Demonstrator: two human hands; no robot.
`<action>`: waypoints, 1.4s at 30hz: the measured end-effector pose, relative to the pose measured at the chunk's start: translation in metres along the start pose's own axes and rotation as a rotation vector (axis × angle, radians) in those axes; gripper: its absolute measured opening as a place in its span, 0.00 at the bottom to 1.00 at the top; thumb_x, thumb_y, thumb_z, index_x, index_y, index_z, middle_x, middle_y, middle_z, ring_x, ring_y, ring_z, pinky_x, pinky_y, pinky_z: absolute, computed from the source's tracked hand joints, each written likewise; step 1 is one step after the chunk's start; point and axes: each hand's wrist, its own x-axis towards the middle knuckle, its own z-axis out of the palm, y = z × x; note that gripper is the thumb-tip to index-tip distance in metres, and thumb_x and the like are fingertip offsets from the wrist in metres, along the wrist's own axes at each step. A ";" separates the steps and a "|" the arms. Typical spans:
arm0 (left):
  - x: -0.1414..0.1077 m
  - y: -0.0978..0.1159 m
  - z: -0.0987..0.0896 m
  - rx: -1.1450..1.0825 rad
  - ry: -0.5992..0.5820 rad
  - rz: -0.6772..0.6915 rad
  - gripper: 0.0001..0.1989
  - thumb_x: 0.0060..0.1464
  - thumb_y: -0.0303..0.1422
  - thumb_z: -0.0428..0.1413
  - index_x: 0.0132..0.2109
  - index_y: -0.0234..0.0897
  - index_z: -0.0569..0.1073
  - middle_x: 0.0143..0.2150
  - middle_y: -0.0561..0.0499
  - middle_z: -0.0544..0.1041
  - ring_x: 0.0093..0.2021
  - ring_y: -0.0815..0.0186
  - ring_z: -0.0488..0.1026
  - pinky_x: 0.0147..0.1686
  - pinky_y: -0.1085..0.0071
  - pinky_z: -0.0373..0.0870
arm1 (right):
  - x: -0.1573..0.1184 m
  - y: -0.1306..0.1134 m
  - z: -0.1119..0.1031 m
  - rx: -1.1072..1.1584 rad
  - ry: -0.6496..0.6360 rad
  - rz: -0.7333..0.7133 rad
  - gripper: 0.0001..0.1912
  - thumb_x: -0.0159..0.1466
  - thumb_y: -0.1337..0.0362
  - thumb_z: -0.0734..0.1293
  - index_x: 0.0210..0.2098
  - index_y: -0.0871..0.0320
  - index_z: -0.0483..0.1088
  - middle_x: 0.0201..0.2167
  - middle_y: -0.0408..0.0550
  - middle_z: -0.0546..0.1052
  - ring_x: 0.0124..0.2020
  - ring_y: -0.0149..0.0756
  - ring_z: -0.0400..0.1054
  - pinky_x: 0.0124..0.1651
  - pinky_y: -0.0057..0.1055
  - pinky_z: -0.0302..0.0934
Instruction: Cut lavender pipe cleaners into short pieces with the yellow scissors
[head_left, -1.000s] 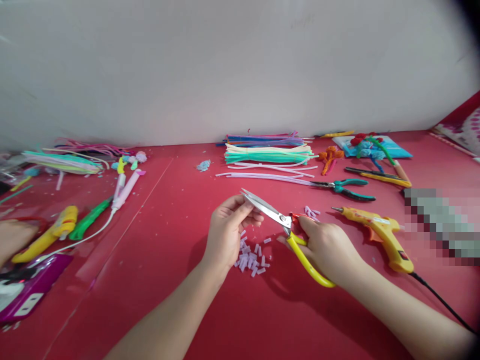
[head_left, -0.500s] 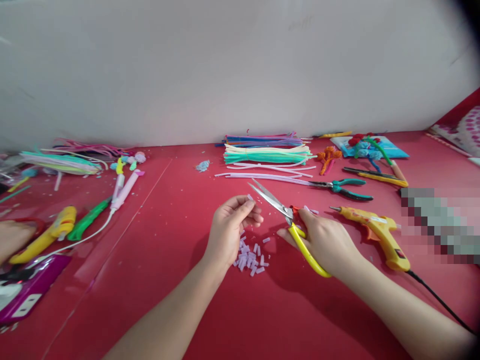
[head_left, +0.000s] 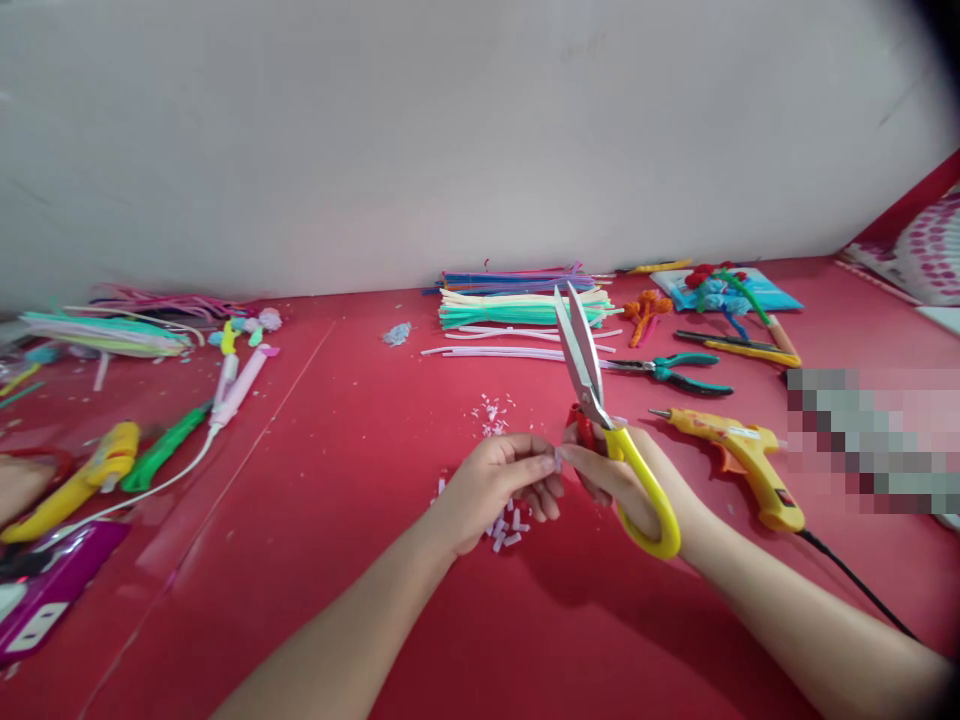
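My right hand grips scissors with yellow and red handles. Their blades point up and stand slightly parted. My left hand pinches a tiny lilac piece, apparently cut from a pipe cleaner, between thumb and forefinger. The fingertips of both hands meet at that piece. Partly hidden behind my left hand lies a pile of short lilac pipe cleaner pieces. Fine lilac clippings are scattered just beyond it on the red table.
Bundled pipe cleaners lie by the wall, with pliers in front. A yellow glue gun is at right, its cord trailing forward. At left are a pink corded tool, a green-handled tool, a purple power strip and another person's hand.
My hands have come together, the left moving right and nearer me. The scissors have swung from pointing left to pointing up. The view has shifted slightly.
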 end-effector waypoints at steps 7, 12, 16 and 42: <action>-0.001 -0.003 0.005 0.085 0.057 0.057 0.09 0.47 0.35 0.52 0.30 0.32 0.68 0.24 0.50 0.70 0.21 0.71 0.68 0.23 0.74 0.64 | -0.002 -0.001 0.002 -0.071 0.029 -0.010 0.09 0.53 0.60 0.58 0.21 0.58 0.59 0.14 0.36 0.60 0.17 0.24 0.55 0.21 0.21 0.51; 0.001 -0.005 0.006 0.083 0.142 0.063 0.06 0.45 0.33 0.54 0.29 0.33 0.68 0.21 0.52 0.70 0.19 0.71 0.67 0.21 0.74 0.64 | -0.002 0.008 0.003 -0.229 0.063 -0.079 0.08 0.53 0.60 0.58 0.23 0.58 0.59 0.18 0.39 0.65 0.20 0.25 0.57 0.22 0.21 0.50; 0.002 0.000 -0.002 -0.013 0.297 0.174 0.07 0.44 0.33 0.54 0.31 0.32 0.69 0.22 0.51 0.71 0.21 0.70 0.69 0.23 0.74 0.65 | 0.000 0.013 -0.001 -0.529 0.135 -0.103 0.11 0.52 0.55 0.59 0.24 0.56 0.58 0.17 0.39 0.64 0.19 0.27 0.57 0.21 0.23 0.46; 0.002 0.008 -0.018 -0.195 0.497 0.396 0.05 0.44 0.30 0.54 0.29 0.32 0.69 0.24 0.52 0.70 0.23 0.72 0.68 0.24 0.77 0.66 | 0.001 0.031 0.003 -0.956 0.082 -0.185 0.15 0.56 0.51 0.53 0.27 0.57 0.55 0.16 0.42 0.66 0.17 0.29 0.60 0.20 0.25 0.38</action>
